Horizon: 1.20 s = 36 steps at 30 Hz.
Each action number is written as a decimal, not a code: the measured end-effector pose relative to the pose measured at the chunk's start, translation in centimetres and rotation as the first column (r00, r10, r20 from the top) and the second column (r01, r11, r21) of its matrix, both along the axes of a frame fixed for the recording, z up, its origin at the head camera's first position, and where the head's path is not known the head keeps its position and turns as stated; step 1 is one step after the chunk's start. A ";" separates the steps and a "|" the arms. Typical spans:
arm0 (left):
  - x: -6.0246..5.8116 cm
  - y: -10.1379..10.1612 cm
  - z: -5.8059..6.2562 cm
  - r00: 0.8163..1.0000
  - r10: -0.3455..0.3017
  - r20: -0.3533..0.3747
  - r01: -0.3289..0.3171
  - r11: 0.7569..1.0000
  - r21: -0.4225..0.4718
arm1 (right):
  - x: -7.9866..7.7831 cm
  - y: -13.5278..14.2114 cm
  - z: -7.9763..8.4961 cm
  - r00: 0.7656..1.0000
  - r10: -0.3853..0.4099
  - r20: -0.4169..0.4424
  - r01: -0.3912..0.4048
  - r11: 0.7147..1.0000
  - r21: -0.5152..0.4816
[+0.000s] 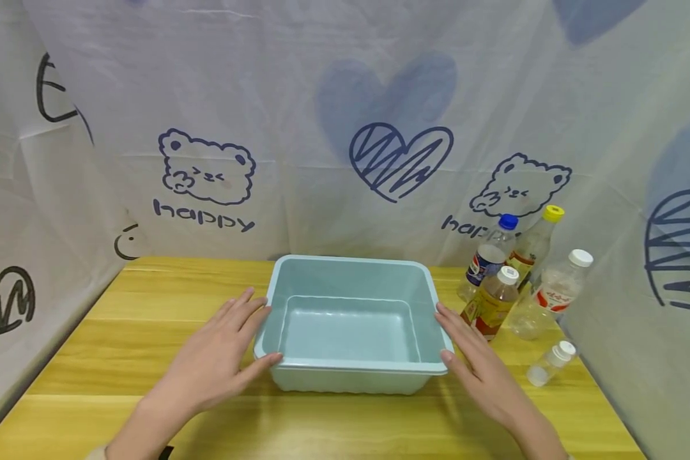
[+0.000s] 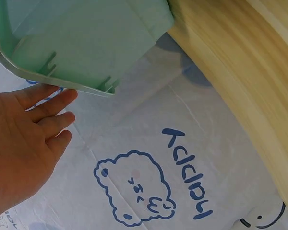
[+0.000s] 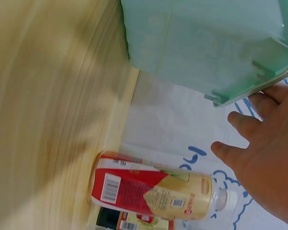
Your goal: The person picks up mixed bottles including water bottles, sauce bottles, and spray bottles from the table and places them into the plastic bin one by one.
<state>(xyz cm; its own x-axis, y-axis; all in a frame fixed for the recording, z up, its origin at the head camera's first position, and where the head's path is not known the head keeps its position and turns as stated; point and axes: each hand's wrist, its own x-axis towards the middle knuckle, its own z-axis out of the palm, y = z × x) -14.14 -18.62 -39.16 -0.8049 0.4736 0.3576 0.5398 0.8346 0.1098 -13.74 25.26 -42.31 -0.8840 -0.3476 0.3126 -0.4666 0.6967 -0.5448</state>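
A light blue-green plastic basin [image 1: 359, 366] stands upright on the wooden table, with nothing inside it. At its left rim is my left hand [image 1: 213, 361], fingers spread and nearly straight, fingertips and thumb touching the edge. My right hand [image 1: 485, 374] lies likewise against the right rim with extended fingers. The left wrist view shows the left hand [image 2: 26, 139] beneath the basin's lip [image 2: 62, 82], its fingers not wrapped round it. From the right wrist, the right hand [image 3: 269, 148] is seen under the opposite lip [image 3: 249, 93], fingers apart.
Right of the basin stand a blue-capped bottle [image 1: 484, 263], a yellow-capped bottle [image 1: 533, 248], a bottle with a yellow-and-red label [image 1: 491, 310], a clear white-capped bottle [image 1: 554, 297] and a small bottle [image 1: 551, 364]. A printed white cloth [image 1: 305, 191] hangs behind the table [image 1: 144, 319].
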 end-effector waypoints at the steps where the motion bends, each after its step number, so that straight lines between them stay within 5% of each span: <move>1: -0.1 0.2 0.0 1.000 -0.003 0.002 0.003 1.000 0.000 | 0.0 0.1 0.0 1.000 0.000 0.000 0.000 1.000 -0.002; 13: -1.2 1.6 0.0 0.995 -0.046 0.089 0.046 0.999 0.002 | 0.5 0.9 0.1 1.000 -0.013 0.012 0.013 1.000 0.003; 36: -0.8 2.6 -1.1 0.996 -0.032 0.088 0.031 0.999 0.014 | 0.6 1.6 0.1 1.000 -0.026 0.001 0.026 0.999 0.032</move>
